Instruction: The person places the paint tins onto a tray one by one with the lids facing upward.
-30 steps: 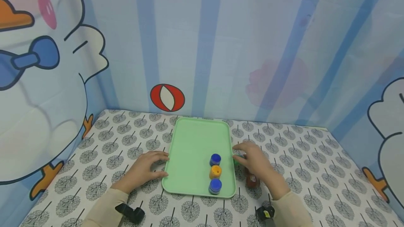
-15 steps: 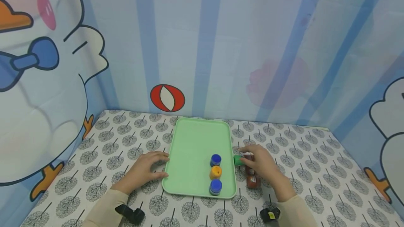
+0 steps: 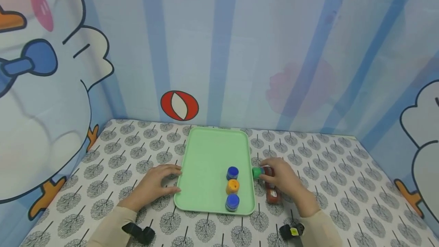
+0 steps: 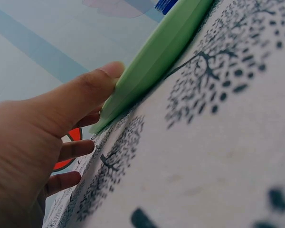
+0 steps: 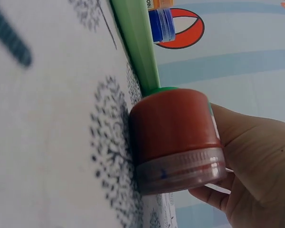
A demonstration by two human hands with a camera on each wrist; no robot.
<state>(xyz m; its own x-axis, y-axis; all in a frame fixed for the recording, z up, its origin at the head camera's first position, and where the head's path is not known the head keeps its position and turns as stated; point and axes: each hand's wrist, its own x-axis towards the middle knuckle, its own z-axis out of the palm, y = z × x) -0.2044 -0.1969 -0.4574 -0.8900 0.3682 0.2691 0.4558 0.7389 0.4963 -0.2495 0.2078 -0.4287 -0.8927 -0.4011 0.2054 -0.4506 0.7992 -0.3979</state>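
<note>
My left hand [image 3: 155,182] rests its thumb and fingertips against the left edge of a light green tray [image 3: 212,148]. In the left wrist view, the thumb presses the tray rim and the other fingers lie loosely extended. My right hand [image 3: 282,176] has its thumb and fingers curled round a red-brown paint jar [image 3: 269,170] beside the tray; actual contact is partly hidden. A green paint jar [image 3: 256,172] lies at the tray's right edge, just beyond the fingertips. Nearer me lies another red-brown jar [image 3: 273,196], large in the right wrist view [image 5: 175,123].
Two blue paint jars [image 3: 232,202] stand on the tray's right side with a yellow-orange jar [image 3: 233,186] between them. A tree-print cloth [image 3: 137,155] covers the table. A printed curtain [image 3: 192,48] hangs behind.
My right hand first draws back from the green jar to the right, then its thumb closes in round the red-brown jar. The left hand stays at the tray; the head view shifts slightly.
</note>
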